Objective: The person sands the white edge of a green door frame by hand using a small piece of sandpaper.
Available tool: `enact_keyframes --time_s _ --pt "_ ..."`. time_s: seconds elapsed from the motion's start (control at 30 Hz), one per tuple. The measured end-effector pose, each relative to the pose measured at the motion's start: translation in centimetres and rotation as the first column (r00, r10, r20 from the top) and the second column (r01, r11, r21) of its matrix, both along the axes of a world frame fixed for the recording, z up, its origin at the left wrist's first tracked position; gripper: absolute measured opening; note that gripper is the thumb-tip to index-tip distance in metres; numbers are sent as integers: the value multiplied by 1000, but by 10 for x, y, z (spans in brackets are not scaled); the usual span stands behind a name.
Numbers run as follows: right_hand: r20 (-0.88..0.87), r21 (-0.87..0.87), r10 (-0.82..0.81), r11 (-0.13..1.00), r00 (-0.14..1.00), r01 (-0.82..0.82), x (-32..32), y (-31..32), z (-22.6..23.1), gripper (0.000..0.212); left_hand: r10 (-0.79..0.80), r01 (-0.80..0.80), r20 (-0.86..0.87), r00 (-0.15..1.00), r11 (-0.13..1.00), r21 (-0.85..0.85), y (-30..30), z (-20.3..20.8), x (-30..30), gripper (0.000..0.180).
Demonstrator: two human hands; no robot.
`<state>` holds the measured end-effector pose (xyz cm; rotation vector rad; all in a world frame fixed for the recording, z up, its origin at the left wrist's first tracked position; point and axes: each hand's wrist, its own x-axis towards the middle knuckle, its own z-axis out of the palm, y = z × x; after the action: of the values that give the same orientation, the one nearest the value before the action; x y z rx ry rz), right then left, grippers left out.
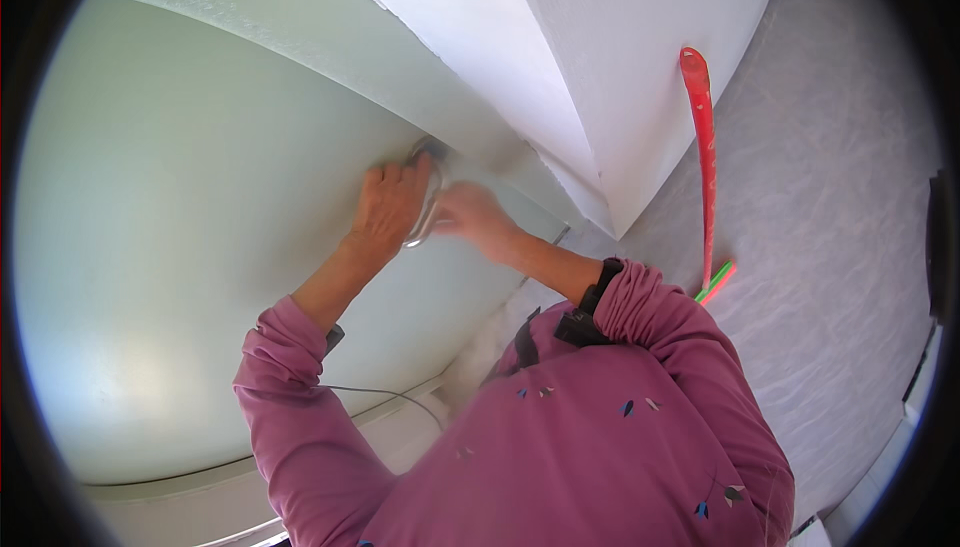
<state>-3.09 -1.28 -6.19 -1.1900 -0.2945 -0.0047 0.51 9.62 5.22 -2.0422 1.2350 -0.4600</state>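
A curved metal tool (428, 197), smooth and shiny, is pressed flat against the pale green wall (190, 217), just under the rough white ceiling edge (440, 42). It is gripped by the left hand (388, 209) with bent fingers. The right hand (472, 215) is blurred beside it; its grip cannot be told. A long red handle (705, 147) is seen well apart, at the right.

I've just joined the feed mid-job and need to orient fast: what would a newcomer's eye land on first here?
Both hands meet at the middle of the pale green wall: the left hand grips a curved metal tool against it, and the blurred right hand is beside it. To the right, a long red strip stands out against the grey surface. The mauve sleeves fill the lower edge.
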Motion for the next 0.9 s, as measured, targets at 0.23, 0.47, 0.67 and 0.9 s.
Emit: enact_keyframes --time_s 0.23,0.47,0.67,0.9 --pt "-212 338 106 941 972 -29 -1 2 3 25 96 -103 -77 992 990 -91 -14 5 -2 56" --pt "-162 247 92 968 982 -50 1 1 -7 25 112 -109 -37 993 991 74 -14 6 -3 60" --pt "-365 543 292 838 884 -53 -4 2 8 26 153 -152 -48 987 988 28 -9 0 -3 63" --pt "-97 207 65 977 993 -44 1 2 -6 27 85 -84 -17 996 995 54 -9 6 -7 63"
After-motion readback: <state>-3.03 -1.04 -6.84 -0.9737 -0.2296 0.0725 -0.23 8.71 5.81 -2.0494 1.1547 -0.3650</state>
